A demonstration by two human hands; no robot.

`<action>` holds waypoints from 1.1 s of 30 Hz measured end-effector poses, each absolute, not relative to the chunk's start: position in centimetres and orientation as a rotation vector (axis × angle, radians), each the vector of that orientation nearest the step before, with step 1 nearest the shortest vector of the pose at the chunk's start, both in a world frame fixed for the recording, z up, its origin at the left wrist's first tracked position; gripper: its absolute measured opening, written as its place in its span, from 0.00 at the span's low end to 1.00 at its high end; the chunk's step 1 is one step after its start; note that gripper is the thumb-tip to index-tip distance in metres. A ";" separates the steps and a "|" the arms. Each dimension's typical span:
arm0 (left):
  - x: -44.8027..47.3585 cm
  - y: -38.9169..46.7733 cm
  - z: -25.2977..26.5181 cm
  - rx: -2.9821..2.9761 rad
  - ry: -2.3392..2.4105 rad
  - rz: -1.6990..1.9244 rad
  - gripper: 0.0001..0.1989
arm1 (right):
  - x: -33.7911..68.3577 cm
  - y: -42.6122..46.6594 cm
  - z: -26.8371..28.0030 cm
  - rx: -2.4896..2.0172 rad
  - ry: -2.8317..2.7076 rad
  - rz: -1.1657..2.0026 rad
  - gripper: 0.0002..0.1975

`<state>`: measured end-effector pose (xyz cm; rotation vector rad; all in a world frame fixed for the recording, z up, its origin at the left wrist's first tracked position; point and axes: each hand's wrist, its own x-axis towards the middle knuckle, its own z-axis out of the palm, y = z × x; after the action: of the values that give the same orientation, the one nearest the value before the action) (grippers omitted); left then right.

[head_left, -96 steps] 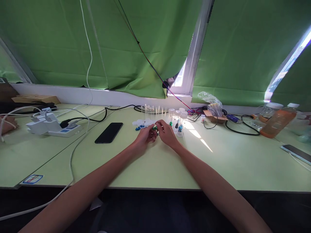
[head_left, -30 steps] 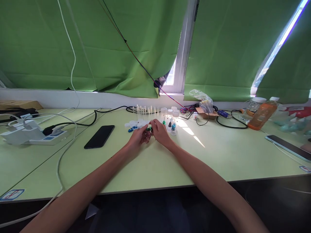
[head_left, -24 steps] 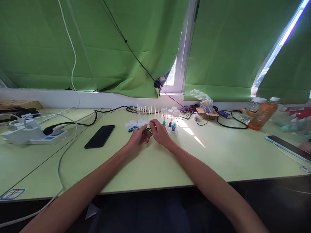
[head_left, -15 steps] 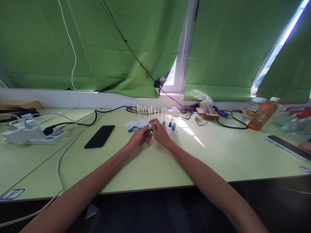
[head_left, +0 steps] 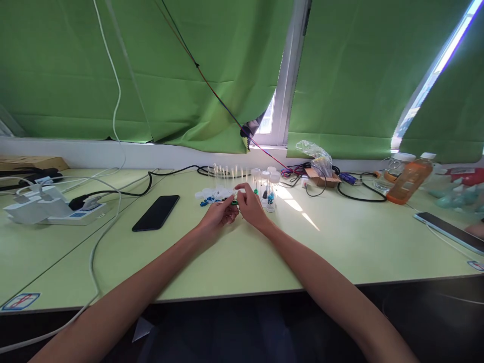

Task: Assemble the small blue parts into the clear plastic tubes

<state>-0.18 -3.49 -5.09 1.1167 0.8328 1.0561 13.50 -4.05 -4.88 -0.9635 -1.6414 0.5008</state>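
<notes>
A small green piece [head_left: 235, 202] sits between my two hands; its kind is too small to make out. My left hand [head_left: 218, 216] is closed, pinching it between thumb and fingers. On the other side my right hand [head_left: 250, 205] is bent inward, its index finger arched above and its fingertips close to the piece; what they pinch is hidden. Blue small parts [head_left: 206, 202] and white caps [head_left: 207, 193] lie just beyond my left hand. Capped clear tubes [head_left: 270, 194] with dark, blue and green bits inside stand beside my right hand.
Thin clear tubes [head_left: 227, 172] stand upright behind my hands. A black phone [head_left: 156, 213] and a power strip [head_left: 81, 214] lie left. To the right are a small cardboard box [head_left: 321, 179], an orange bottle [head_left: 411, 179], another phone [head_left: 449, 232] and part of another person's hand [head_left: 475, 229].
My right index finger has lifted and arched slightly away from the green piece. My left hand has barely moved, and the objects on the table stay where they were.
</notes>
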 end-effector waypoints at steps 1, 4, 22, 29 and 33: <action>-0.1 -3.5 -5.1 1.119 0.828 1.056 0.22 | 13.5 -4.1 -4.8 -0.964 -1.637 0.506 0.12; -0.1 -3.7 -5.0 1.111 0.809 1.072 0.20 | 13.5 -4.2 -4.7 -0.966 -1.630 0.519 0.11; -0.2 -3.7 -4.7 1.160 0.929 1.145 0.21 | 13.4 -3.9 -4.9 -0.957 -1.636 0.511 0.10; -0.1 -3.8 -4.8 1.275 0.953 1.195 0.23 | 13.5 -3.8 -4.9 -0.995 -1.652 0.489 0.11; -0.1 -3.9 -4.9 1.368 0.945 1.225 0.25 | 13.5 -3.6 -5.0 -1.028 -1.632 0.489 0.11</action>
<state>-0.05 -3.92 -4.93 1.3680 0.9450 1.2251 13.46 -3.57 -5.02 -1.0277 -1.6322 0.4890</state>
